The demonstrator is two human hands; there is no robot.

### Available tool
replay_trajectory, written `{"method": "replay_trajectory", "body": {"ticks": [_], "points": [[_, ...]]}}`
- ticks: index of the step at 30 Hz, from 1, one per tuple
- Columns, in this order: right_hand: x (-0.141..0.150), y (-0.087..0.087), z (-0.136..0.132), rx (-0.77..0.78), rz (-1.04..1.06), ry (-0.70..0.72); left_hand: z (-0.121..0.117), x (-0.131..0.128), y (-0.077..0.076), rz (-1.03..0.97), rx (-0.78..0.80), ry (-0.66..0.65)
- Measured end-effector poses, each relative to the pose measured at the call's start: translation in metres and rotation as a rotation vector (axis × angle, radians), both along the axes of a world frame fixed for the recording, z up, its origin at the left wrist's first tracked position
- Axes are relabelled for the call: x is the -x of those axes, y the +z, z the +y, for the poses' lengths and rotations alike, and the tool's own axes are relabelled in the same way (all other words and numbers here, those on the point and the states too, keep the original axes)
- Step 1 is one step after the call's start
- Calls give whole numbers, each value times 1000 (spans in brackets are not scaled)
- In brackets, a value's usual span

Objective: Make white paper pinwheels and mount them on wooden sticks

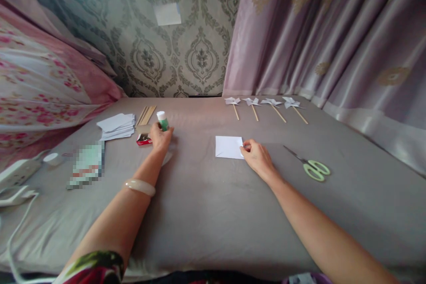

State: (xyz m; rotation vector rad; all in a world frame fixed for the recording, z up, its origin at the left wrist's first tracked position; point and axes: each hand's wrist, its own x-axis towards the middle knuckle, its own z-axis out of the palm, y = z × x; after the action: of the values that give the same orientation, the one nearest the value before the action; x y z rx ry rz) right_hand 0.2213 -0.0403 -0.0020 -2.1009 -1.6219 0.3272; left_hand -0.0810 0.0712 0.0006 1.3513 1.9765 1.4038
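Observation:
My left hand [160,137] is closed around the lower part of a green glue stick [163,120] with a white cap, which stands nearly upright. Just left of that hand sits a small red box [143,139], open at the top, with small dark items inside that I cannot make out. Part of the box is hidden behind my fingers. In front of me a white folded paper [228,147] lies flat on the grey sheet. The fingers of my right hand [258,156] pinch its right edge. To the right of this hand rest scissors [314,169] with light green handles.
Several paper pinwheels [273,103] on sticks lie at the back right. At the left are stacked white papers [116,126], wooden sticks [145,116], a blurred green packet [87,164], a white round cap [53,159] and a power strip [20,172] with cords. Curtains [282,31] hang at the right.

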Motion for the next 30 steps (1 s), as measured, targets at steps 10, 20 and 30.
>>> {"method": "replay_trajectory", "body": {"ticks": [10, 20, 30], "points": [[-3, -2, 0, -114, 52, -5, -12, -11, 12, 194, -91, 38], [10, 14, -6, -500, 577, 263, -87, -103, 32, -203, -216, -624], [22, 15, -14, -364, 1028, 560, -116, -126, 25, -235, -317, -815]]}}
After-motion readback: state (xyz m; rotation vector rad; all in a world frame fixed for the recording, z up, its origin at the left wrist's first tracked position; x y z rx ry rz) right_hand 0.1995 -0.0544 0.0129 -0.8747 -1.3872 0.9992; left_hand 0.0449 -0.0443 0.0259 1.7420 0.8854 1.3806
